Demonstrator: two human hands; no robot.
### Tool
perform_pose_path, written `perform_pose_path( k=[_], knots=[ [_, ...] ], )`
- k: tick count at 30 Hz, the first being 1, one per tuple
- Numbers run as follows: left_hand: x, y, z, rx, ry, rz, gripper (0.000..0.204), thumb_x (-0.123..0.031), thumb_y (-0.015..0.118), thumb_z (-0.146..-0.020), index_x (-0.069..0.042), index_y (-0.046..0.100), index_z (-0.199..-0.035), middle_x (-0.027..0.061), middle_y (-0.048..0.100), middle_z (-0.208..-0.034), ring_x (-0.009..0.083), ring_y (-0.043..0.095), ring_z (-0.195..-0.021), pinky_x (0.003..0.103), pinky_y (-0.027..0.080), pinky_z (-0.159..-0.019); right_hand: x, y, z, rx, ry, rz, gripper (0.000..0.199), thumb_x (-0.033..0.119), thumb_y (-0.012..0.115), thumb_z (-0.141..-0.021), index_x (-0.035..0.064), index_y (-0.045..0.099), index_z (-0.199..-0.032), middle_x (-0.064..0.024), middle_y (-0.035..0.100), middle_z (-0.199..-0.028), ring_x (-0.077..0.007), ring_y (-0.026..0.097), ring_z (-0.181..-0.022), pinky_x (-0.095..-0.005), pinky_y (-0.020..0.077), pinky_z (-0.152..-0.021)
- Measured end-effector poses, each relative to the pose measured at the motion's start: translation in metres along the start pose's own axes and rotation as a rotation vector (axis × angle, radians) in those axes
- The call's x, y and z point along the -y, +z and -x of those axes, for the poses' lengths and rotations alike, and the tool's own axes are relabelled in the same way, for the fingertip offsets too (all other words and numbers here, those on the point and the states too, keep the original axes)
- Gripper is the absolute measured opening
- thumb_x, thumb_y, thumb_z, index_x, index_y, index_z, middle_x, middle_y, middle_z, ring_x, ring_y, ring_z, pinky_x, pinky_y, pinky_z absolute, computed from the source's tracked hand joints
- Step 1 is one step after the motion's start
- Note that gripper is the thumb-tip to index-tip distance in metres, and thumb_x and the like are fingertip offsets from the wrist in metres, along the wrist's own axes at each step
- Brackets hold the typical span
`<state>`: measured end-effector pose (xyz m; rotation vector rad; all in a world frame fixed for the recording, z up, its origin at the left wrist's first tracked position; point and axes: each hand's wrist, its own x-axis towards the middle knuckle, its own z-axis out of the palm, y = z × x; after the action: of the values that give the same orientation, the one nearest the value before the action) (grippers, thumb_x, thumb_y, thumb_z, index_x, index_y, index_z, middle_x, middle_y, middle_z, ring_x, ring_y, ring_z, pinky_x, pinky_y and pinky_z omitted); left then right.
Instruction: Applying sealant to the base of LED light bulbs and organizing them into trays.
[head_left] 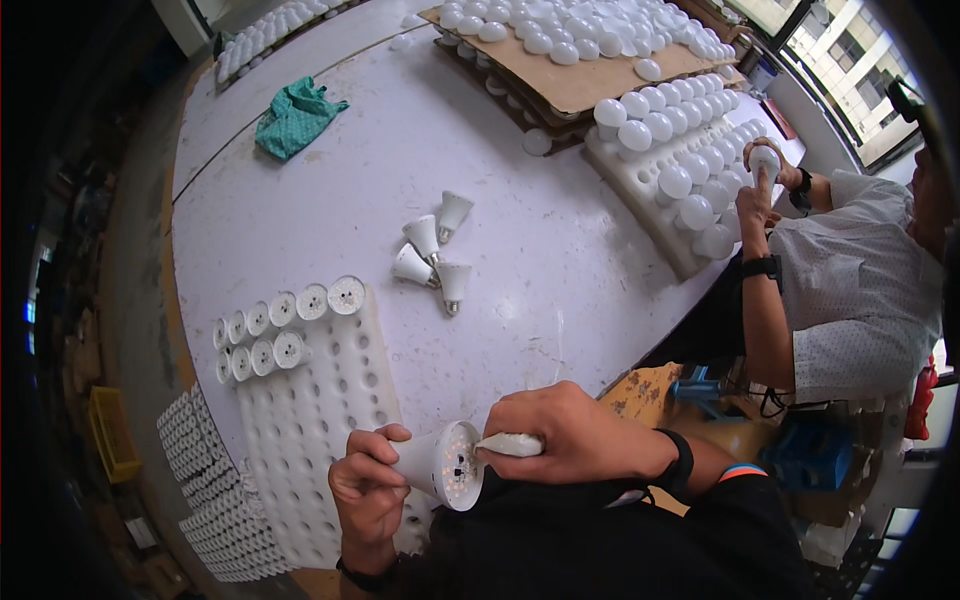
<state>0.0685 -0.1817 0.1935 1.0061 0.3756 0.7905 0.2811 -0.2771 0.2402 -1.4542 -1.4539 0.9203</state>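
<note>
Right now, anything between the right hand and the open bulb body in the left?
Only the white pointed piece in the right hand's own grip; its tip is at the bulb body's open face. The left hand holds the narrower end. Nothing else visible blocks it.

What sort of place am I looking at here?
Probably a light-bulb assembly workshop: the left hand holds an open LED bulb, more open bulbs stand in a perforated foam tray, and rows of white-domed bulbs stand beside a co-worker.
</note>
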Motion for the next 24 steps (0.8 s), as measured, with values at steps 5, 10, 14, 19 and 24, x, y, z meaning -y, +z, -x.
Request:
perform_pose_path(
  k=[5, 10, 14, 19, 24],
  knots=[
    [0.032, -0.002, -0.035, -0.134, -0.326, 0.278, 0.029, 0.001, 0.046, -0.076, 0.002, 0.051, -0.105, 0.0127, 0.052, -0.105, 0.0277, 0.051, -0.105, 0.040, 0.046, -0.088, 0.000, -0.017, 0.007, -0.125, 0.176, -0.165, 0.016, 0.017, 0.062, -0.079, 0.0026, 0.062, -0.084, -0.0095, 0.059, -0.067, -0.0193, 0.057, -0.058, -0.0280, 0.0444, -0.054],
    [0.151, -0.043, -0.071, -0.044, -0.745, 0.269, 0.034, -0.016, 0.040, -0.092, 0.005, 0.040, -0.119, 0.0179, 0.052, -0.109, 0.0265, 0.058, -0.093, 0.035, 0.050, -0.080, -0.004, -0.024, 0.020, -0.228, 0.092, -0.219, 0.016, 0.018, 0.061, -0.083, 0.0028, 0.063, -0.088, -0.0057, 0.062, -0.074, -0.0105, 0.058, -0.066, -0.0240, 0.0449, -0.058],
    [0.200, -0.048, -0.095, -0.113, -0.760, 0.021, 0.038, -0.015, 0.043, -0.091, 0.001, 0.036, -0.125, 0.0179, 0.050, -0.112, 0.0289, 0.057, -0.095, 0.036, 0.049, -0.080, -0.025, -0.021, 0.020, -0.179, 0.035, -0.125, 0.021, 0.023, 0.056, -0.086, 0.0028, 0.060, -0.090, -0.0094, 0.061, -0.076, -0.0178, 0.055, -0.064, -0.0286, 0.0440, -0.061],
    [0.157, -0.019, -0.083, -0.061, -0.488, -0.235, 0.051, -0.018, 0.049, -0.088, -0.002, 0.028, -0.132, 0.0144, 0.043, -0.122, 0.0263, 0.049, -0.107, 0.036, 0.045, -0.085, -0.024, -0.026, 0.019, -0.042, -0.023, -0.450, 0.025, 0.028, 0.051, -0.089, 0.0048, 0.059, -0.091, -0.0024, 0.056, -0.071, -0.0108, 0.050, -0.064, -0.0268, 0.0399, -0.060],
    [0.134, -0.009, -0.050, 0.273, -0.482, -0.150, 0.071, -0.030, 0.074, -0.068, 0.001, 0.036, -0.120, 0.0106, 0.048, -0.117, 0.0226, 0.047, -0.109, 0.034, 0.040, -0.090, -0.024, -0.017, -0.010, 0.054, 0.061, -0.833, 0.029, 0.031, 0.047, -0.091, 0.0036, 0.055, -0.083, 0.0028, 0.046, -0.067, -0.0032, 0.040, -0.063, -0.0196, 0.0325, -0.055]
  ],
)
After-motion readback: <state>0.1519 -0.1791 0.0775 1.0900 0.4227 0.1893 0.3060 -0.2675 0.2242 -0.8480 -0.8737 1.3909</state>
